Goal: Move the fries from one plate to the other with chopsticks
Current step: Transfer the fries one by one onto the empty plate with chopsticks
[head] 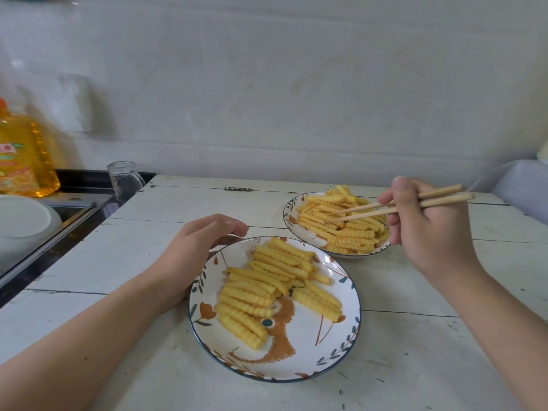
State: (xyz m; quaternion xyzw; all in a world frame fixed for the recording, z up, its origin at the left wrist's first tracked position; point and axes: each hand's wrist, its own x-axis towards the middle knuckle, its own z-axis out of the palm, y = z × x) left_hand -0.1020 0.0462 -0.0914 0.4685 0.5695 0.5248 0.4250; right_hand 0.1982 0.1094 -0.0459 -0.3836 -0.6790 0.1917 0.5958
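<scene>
The white plank table (pixel 296 203) is carrying two patterned plates. The near plate (pixel 311 360) is sitting close to the table's front edge, and the far plate (pixel 292 216) is sitting toward the back edge, right of middle; their rims are lying just beside each other, almost touching. Bare table is stretching along the left edge, across the front right corner and behind the near plate up to the back edge.

Crinkle-cut fries (pixel 267 286) are lying in rows across the upper half of the near plate, and a heap of fries (pixel 347 232) is filling the far plate.

The left hand (pixel 189 256) is resting on the table against the near plate's left rim, its fingers loosely curved along the rim and holding nothing. The right hand (pixel 427 229) is hovering over the table to the right of the far plate, gripping the chopsticks (pixel 385 207) in its curled fingers. The chopsticks are reaching left over the far plate, tips slightly apart above the heap; no fry is showing between them.

Past the table's left edge a dark counter (pixel 74 176) is holding a glass mug (pixel 124 179), an oil bottle (pixel 23 155) and a white dish (pixel 20 218).
</scene>
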